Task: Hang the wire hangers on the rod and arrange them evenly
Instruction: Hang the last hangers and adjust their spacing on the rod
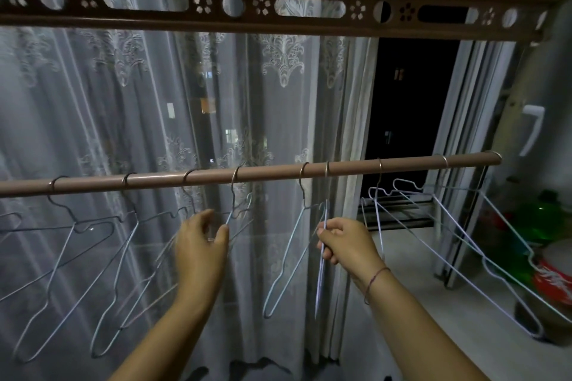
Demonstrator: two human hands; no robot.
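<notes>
Several wire hangers hang by their hooks along the brown rod, which runs across the view at a slight upward slant toward the right. Their spacing is uneven: two near the middle hang close together, while those further right sit well apart. The right hand has its grip closed on the thin wire of one middle hanger, which is turned edge-on below its hook. The left hand is blurred; its grip is open, thumb and fingers spread around the shoulder wire of a neighbouring hanger, contact unclear. A thin cord bracelet circles the right wrist. Behind the rod hangs a sheer lace curtain, with a dark window opening to its right. Above runs a brown perforated rail.
</notes>
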